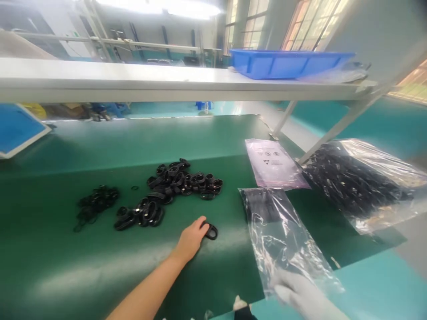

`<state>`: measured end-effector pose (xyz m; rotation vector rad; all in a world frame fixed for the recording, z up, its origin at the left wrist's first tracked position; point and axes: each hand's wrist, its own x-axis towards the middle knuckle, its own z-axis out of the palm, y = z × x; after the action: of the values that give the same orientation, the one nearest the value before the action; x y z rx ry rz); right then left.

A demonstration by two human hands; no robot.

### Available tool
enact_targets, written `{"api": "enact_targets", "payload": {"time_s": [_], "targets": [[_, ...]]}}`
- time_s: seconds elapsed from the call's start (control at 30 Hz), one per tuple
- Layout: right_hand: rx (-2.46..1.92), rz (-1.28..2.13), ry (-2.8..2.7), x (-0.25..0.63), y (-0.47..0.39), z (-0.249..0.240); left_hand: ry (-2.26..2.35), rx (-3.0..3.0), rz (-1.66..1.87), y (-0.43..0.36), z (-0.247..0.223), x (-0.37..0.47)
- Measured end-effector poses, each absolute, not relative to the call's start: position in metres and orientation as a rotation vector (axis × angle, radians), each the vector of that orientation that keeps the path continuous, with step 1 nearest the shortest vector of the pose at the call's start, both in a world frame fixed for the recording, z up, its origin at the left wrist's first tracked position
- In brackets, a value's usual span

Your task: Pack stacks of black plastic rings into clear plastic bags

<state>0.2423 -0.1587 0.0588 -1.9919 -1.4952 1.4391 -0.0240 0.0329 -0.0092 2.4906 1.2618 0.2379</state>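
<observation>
My left hand (194,236), bare, rests on the green mat with its fingers closed on a small black oval ring (212,231). My right hand (293,286) wears a white glove and is blurred; its fingers look closed on the near end of a clear plastic bag (283,235). Black pieces (262,205) lie inside the far end of that bag. Beyond my left hand, a heap of black oval rings (182,180) spreads over the mat, with a smaller cluster of the same rings (142,214) nearer to me.
Thin black loops (98,202) are piled at the left. A pinkish printed bag (275,162) lies behind the clear one. At the right sits a large clear bag of black parts (360,182). A white shelf (133,82) crosses above, carrying a blue bin (283,64).
</observation>
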Motion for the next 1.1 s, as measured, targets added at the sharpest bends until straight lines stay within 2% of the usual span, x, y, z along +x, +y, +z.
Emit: {"api": "enact_targets", "payload": {"time_s": [0.07,0.13,0.33,0.43,0.57,0.63,0.77,0.97,1.1], "targets": [[-1.948,1.589,-1.361,0.224,-0.126,0.064,1.333,2.371,0.304,0.027,-0.004,-0.053],[-2.024,1.545,-1.302,0.203,-0.1,0.059,1.535,2.205,0.374,0.03,0.006,-0.087],[-2.169,0.929,-1.689,0.136,-0.041,0.021,2.165,1.813,0.339,0.055,0.027,-0.174],[-2.331,0.644,-1.869,0.104,-0.015,0.005,2.187,1.895,0.264,0.057,0.023,-0.179],[-2.43,0.597,-2.034,0.087,0.005,-0.01,2.05,2.235,0.18,0.067,0.023,-0.16],[-2.423,0.686,-2.009,0.09,0.008,-0.012,2.046,2.253,0.081,0.075,0.026,-0.152],[-2.282,1.071,-1.681,0.1,0.004,-0.01,1.978,2.211,0.017,0.07,0.026,-0.14],[-1.983,1.425,-1.34,0.089,-0.006,-0.017,1.268,2.329,-0.053,0.024,0.015,-0.122],[-1.701,1.751,-0.962,0.085,-0.009,-0.022,1.364,2.274,-0.04,0.012,0.022,-0.117]]}}
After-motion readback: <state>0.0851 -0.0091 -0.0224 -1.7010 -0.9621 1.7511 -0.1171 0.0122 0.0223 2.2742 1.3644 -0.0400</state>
